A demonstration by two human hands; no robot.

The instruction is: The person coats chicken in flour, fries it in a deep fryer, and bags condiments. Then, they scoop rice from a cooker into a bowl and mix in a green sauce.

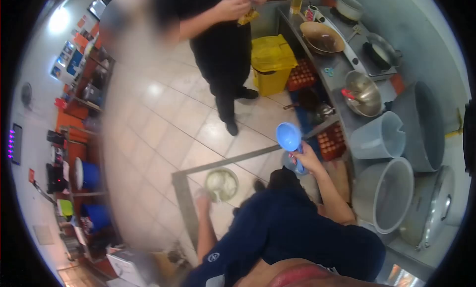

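My right hand (308, 158) is closed around the handle of a blue plastic ladle (287, 137), its round cup facing up. Just beneath that hand, partly hidden, is a bluish see-through container (295, 167). On the left, my left hand (203, 201) is beside a round bowl (208, 194) with pale, whitish contents. Motion blur smears the fingers of this hand, and they come right up to the bowl's near left rim.
Another person (223, 54) stands ahead, handling a small yellow packet (249, 17). Behind them is a yellow bin (272, 79). Along the right, a metal counter (329, 81) carries a wok (322, 38), a steel bowl (363, 94) and large tubs (382, 195). Egg trays (331, 142) sit below it.
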